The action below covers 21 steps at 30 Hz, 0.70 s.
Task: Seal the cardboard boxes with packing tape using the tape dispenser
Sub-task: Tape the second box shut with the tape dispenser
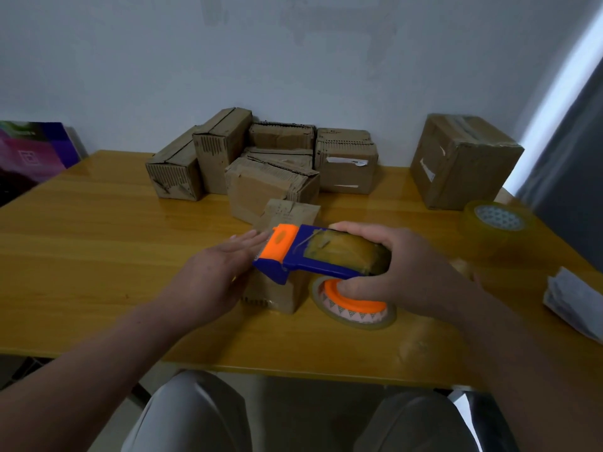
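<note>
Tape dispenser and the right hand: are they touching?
Touching. The head view shows the right hand gripping the tape dispenser, fingers curled over its far side and thumb underneath.

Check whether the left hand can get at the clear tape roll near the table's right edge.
Probably not directly. The left hand lies open beside the small box, and the right hand gripping the tape dispenser sits between it and the clear tape roll.

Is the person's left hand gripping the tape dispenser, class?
No: the left hand lies flat with straight fingers beside the orange end of the tape dispenser, while the right hand grips it.
</note>
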### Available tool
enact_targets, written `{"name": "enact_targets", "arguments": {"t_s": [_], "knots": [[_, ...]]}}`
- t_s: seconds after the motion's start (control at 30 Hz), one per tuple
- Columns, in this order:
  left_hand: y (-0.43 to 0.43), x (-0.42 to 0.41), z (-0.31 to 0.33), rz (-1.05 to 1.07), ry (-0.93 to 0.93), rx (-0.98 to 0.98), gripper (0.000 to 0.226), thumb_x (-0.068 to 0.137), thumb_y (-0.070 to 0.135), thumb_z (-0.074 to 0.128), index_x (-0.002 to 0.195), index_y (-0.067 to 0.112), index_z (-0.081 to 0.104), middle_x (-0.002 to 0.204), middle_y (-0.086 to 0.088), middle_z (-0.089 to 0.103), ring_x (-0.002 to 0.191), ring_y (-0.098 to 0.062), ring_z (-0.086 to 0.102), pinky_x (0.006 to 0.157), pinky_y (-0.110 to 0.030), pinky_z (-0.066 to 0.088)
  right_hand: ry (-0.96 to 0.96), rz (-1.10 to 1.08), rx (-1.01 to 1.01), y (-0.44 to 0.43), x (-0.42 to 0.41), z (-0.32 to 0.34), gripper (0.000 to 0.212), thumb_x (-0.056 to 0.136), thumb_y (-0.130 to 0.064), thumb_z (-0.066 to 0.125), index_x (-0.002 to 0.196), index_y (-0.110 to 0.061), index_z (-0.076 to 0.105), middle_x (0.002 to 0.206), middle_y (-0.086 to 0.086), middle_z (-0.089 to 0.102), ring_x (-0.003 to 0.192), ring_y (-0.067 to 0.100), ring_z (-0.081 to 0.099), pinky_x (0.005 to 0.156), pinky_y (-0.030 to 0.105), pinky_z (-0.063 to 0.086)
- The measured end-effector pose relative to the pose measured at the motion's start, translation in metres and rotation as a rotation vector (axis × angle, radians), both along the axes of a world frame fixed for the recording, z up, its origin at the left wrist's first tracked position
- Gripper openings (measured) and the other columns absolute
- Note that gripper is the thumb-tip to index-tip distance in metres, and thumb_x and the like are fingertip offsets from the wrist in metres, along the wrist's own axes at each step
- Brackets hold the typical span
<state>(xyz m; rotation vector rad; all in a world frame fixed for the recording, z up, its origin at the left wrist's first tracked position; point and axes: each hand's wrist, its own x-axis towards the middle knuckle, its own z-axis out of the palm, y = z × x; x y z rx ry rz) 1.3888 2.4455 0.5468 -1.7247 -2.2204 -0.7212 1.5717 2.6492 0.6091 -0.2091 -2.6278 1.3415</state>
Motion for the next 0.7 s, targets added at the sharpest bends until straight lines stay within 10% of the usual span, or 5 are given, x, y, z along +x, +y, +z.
{"name": "enact_targets", "arguments": {"t_s": [0.33, 0.7], "knots": [[0.004, 0.002, 0.001, 0.060, -0.020, -0.028, 0.072, 0.071, -0.011, 0.071, 0.134, 0.017, 0.050, 0.137, 0.005, 0.047, 0.131, -0.017, 0.039, 0.107, -0.039, 0.031, -0.177, -0.061, 0.053, 0.044, 0.059, 0.007, 0.066, 0.062, -0.039, 0.085, 0.107, -0.068, 0.048, 0.111, -0.025, 0.056, 0.094, -0.007, 0.058, 0.071, 0.021, 0.057], [0.002, 0.007, 0.001, 0.095, -0.013, -0.047, 0.076, 0.075, -0.006, 0.069, 0.138, 0.027, 0.043, 0.142, 0.004, 0.043, 0.135, -0.018, 0.035, 0.107, -0.039, 0.032, -0.318, -0.037, 0.255, 0.021, 0.007, 0.004, 0.068, 0.071, -0.031, 0.078, 0.132, -0.041, 0.050, 0.100, -0.026, 0.048, 0.086, -0.002, 0.054, 0.057, 0.011, 0.046]]}}
